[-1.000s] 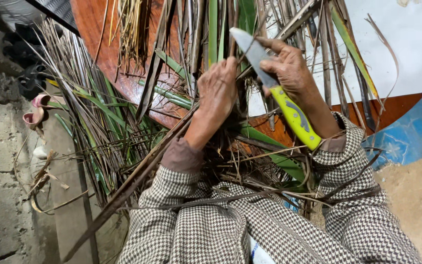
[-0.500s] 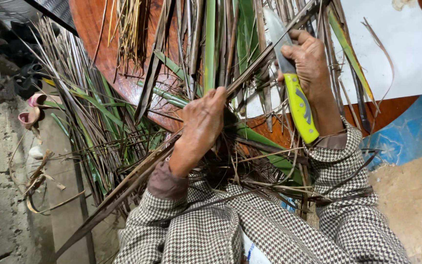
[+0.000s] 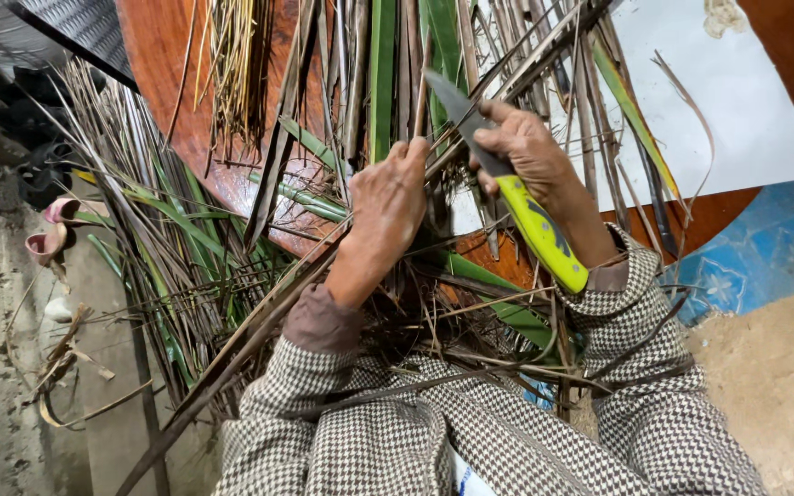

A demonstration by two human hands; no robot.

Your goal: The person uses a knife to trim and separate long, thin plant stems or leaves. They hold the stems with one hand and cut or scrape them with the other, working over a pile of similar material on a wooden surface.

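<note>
- Left hand (image 3: 388,207) is clamped around a long dry palm rib (image 3: 259,335), fingers curled shut over it, knuckles up.
- That rib's long axis runs on a diagonal: low at the bottom left near the sleeve, up through the left fist, then on toward the top right past the knife.
- Right hand (image 3: 530,156) has its fingers wrapped tight on the knife (image 3: 507,188), yellow-green handle pointing back toward the wrist, grey blade (image 3: 457,101) pointing up and left.
- Key relation: the blade sits right against the rib just beyond the left fingertips, so the cutting edge and the left fingers are very near each other, with the rib running between the 2 hands.
- Blade crosses the rib at a shallow angle, not square to it. Can't tell which way the edge faces.
- The left hand is the nearer one to the rib's free lower length; the right is nearer to the upper end.
- Containers: none really. A round reddish-brown table (image 3: 163,55) carries a loose heap of green and dry leaf strips (image 3: 383,83), plus a white sheet (image 3: 737,119) on its right side.
- More strips (image 3: 153,239) hang off the table edge to the left, over the concrete floor (image 3: 2,395).
- Both sleeves are a checked houndstooth fabric.
</note>
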